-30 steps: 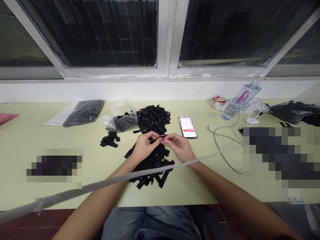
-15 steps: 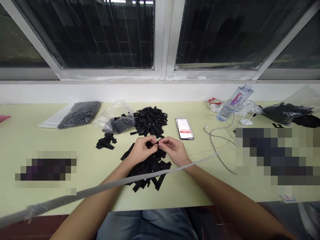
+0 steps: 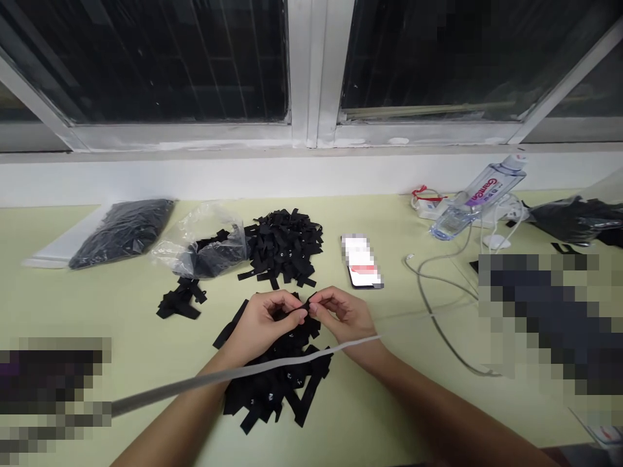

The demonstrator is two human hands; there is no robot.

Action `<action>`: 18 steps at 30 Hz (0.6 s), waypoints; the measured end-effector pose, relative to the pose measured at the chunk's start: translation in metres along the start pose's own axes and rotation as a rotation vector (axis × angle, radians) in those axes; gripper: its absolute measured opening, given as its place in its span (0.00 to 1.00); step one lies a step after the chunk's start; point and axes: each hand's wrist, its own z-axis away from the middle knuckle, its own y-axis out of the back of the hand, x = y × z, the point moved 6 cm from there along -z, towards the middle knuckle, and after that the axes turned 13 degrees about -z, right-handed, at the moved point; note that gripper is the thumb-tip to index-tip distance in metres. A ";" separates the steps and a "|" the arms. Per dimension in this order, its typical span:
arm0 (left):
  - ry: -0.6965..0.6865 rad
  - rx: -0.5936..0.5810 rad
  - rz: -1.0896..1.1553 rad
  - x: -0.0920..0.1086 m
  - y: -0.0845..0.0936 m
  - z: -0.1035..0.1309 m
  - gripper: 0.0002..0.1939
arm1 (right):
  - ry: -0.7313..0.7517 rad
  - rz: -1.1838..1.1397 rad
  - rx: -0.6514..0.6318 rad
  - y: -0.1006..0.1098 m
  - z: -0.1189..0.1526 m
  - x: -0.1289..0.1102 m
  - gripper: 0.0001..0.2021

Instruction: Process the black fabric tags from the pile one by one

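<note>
Between my two hands is a small black fabric strip [image 3: 306, 305], pinched at both sides by the fingertips. My left hand [image 3: 267, 322] has thumb and forefinger closed on its left end. On the other end, my right hand [image 3: 344, 316] is closed in a pinch. Beneath them lies a near pile of black strips [image 3: 270, 389] with small shiny metal bits. A second pile of black strips [image 3: 287, 243] sits farther back. Left of that pile is an open clear bag [image 3: 214, 256] with black pieces inside, and a small cluster of strips [image 3: 181, 299] lies before it.
A filled plastic bag [image 3: 124, 230] lies at the back left. Right of the piles are a phone [image 3: 361, 259], a tilted bottle [image 3: 479, 194], a power strip [image 3: 435, 207] and cables [image 3: 428, 311]. A grey cord [image 3: 233, 373] crosses over my forearms.
The view has tipped down and come closer, so the table things appear larger and the piles lower. Both hands still pinch the strip.
</note>
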 end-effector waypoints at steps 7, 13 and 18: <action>0.044 -0.029 0.002 0.000 0.000 0.001 0.11 | -0.040 0.023 -0.013 0.000 -0.002 -0.007 0.05; 0.055 0.054 -0.057 -0.003 0.002 0.000 0.10 | 0.102 0.118 -0.021 0.001 0.000 -0.020 0.03; -0.013 0.052 -0.083 0.005 -0.004 0.002 0.11 | 0.101 0.122 -0.053 -0.003 0.004 -0.017 0.03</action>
